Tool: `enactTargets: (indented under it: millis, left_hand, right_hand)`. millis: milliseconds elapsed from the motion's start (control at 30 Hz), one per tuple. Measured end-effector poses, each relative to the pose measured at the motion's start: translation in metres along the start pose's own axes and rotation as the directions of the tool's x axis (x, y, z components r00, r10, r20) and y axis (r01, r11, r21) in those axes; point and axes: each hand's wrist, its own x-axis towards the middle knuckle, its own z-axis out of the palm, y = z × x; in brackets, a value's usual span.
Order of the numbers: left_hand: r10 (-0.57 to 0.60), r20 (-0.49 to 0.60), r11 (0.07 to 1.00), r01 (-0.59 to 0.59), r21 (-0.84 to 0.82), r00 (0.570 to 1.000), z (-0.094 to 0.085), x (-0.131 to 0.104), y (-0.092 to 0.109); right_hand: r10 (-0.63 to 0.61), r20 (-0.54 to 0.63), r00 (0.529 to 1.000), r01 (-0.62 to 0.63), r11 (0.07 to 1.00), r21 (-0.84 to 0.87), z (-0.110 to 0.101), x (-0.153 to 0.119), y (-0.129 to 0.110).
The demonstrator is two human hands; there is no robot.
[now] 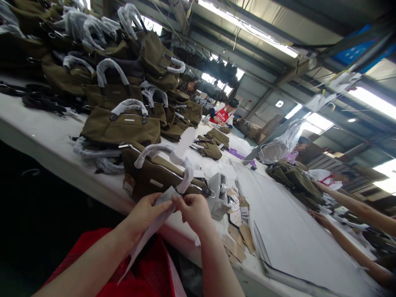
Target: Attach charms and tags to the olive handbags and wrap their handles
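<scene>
Currently: tabletop [291,222] carries an olive bag [145,176] at its near edge. Left hand [147,212] and right hand [195,211] by the bag's handle [188,173], fingers of both pinching a white strip [150,233]. Step, judged: wrapping the handle base; next turn would call for steady tension.

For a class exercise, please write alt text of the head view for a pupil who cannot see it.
The left hand and right hand hold a white strip at the wrapped handle of an olive bag on a white table. Brown tags lie to the right; more bags are heaped behind, and a person in red is beyond.
</scene>
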Motion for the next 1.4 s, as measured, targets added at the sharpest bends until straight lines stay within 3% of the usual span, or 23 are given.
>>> enactTargets:
  millis: [233,300,433,500,600,700,867,933,1000,1133,1267,1400]
  left_hand:
    - [-0.089,0.162,0.955,0.131,-0.266,0.983,0.002,-0.006,0.007]
    - [-0.134,0.188,0.929,0.189,-0.319,0.973,0.002,-0.006,0.007]
    - [-0.312,0.317,0.798,0.428,-0.424,0.896,-0.002,0.001,0.005]
    - [-0.341,0.403,0.700,0.515,-0.494,0.849,-0.004,0.005,0.004]
    - [-0.334,0.479,0.595,0.575,-0.562,0.812,-0.006,0.009,0.002]
    - [-0.301,0.477,0.629,0.548,-0.551,0.825,-0.007,0.008,0.001]
    - [-0.373,0.287,0.829,0.455,-0.324,0.883,-0.010,-0.009,0.005]
    - [-0.277,0.223,0.926,0.322,-0.200,0.935,-0.017,-0.019,0.006]
    - [-0.181,0.189,0.984,0.178,0.033,0.965,-0.028,-0.029,0.005]
    - [-0.089,0.165,0.888,0.003,0.459,0.982,-0.049,-0.050,0.001]
    - [0.068,0.032,0.810,-0.074,0.582,0.997,-0.051,-0.067,-0.005]
    - [0.194,-0.073,0.741,-0.097,0.664,0.978,-0.042,-0.074,-0.011]
  right_hand:
    - [0.069,-0.092,0.993,-0.059,0.992,0.113,0.016,-0.004,0.005]
    - [0.079,-0.079,0.994,-0.061,0.975,0.213,0.022,-0.003,0.011]
    - [0.031,0.010,0.999,-0.031,0.833,0.552,0.036,0.001,0.025]
    - [0.007,0.006,1.000,-0.010,0.774,0.634,0.044,0.003,0.032]
    - [0.006,-0.020,1.000,0.008,0.767,0.641,0.053,0.002,0.041]
    - [-0.004,-0.030,1.000,0.022,0.796,0.605,0.058,-0.005,0.048]
    - [-0.085,-0.122,0.989,0.133,0.872,0.471,0.053,-0.030,0.043]
    - [-0.141,-0.083,0.986,0.162,0.925,0.345,0.052,-0.038,0.038]
    - [-0.154,0.001,0.988,0.148,0.950,0.276,0.056,-0.043,0.035]
    - [-0.143,0.045,0.989,0.122,0.942,0.312,0.073,-0.041,0.036]
    - [-0.153,0.060,0.986,0.116,0.908,0.403,0.089,-0.033,0.036]
    - [-0.163,0.057,0.985,0.116,0.870,0.479,0.098,-0.029,0.031]
